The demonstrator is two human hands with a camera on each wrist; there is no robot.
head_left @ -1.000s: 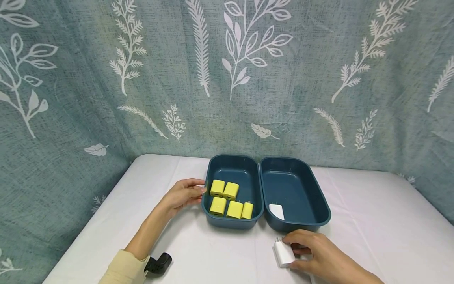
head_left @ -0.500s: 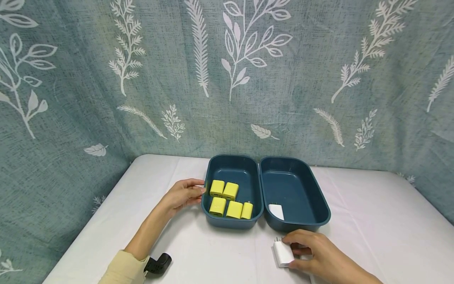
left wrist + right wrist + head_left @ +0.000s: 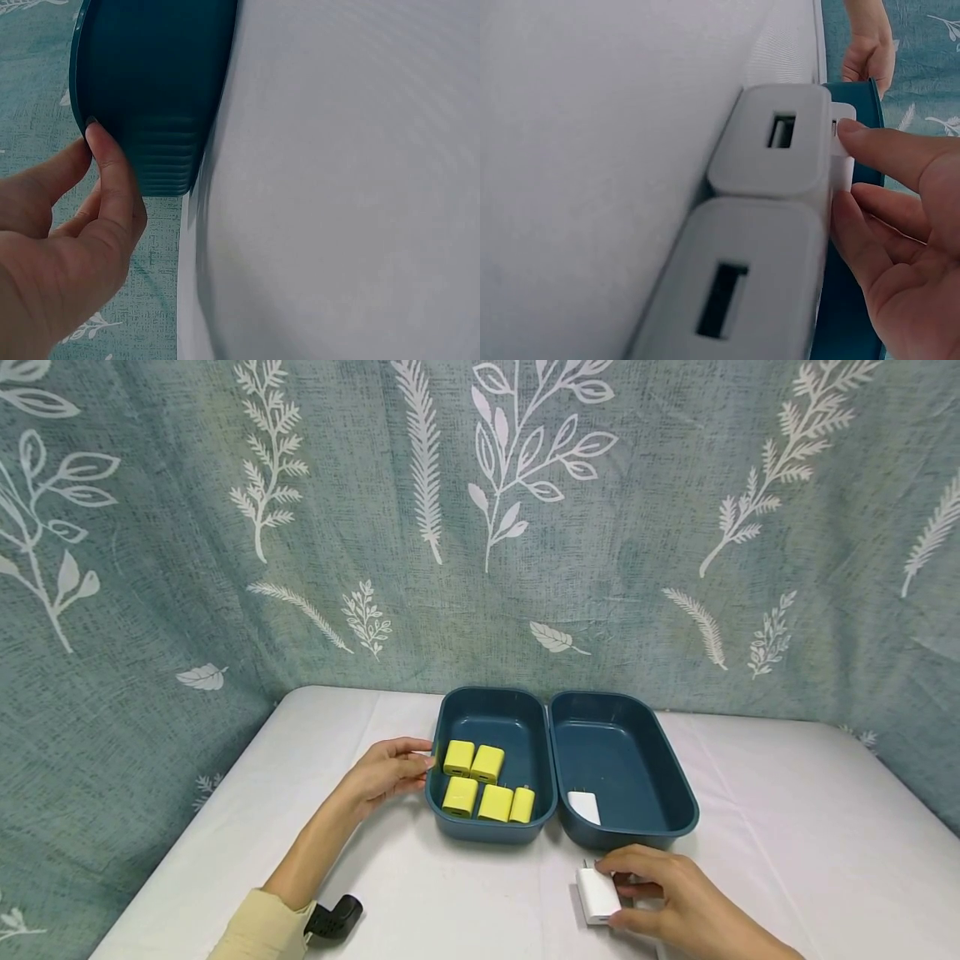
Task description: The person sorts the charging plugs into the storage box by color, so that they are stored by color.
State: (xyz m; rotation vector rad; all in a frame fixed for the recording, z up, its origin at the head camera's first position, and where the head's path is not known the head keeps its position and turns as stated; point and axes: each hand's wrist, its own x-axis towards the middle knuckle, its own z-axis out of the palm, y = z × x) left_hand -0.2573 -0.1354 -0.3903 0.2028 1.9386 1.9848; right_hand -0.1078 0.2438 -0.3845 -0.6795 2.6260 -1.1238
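On the white-covered table (image 3: pixel 480 902), I see the right hand (image 3: pixel 671 893) pinching a white USB charger (image 3: pixel 597 897), prongs forward, near the right blue bin (image 3: pixel 626 768), which holds another white charger (image 3: pixel 584 807). The left hand (image 3: pixel 390 768) grips the rim of the left blue bin (image 3: pixel 487 833), holding five yellow chargers (image 3: pixel 461 797).

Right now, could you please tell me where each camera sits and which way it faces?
Head-worn: faces forward and down at two dark-blue rounded boxes, left hand and right hand.
Left wrist-worn: faces the left box's outer wall, past the left hand.
Right wrist-worn: faces three white block-shaped chargers, right hand pinching the farthest, left hand beyond.
Head and right wrist share both hands and that pinched charger.
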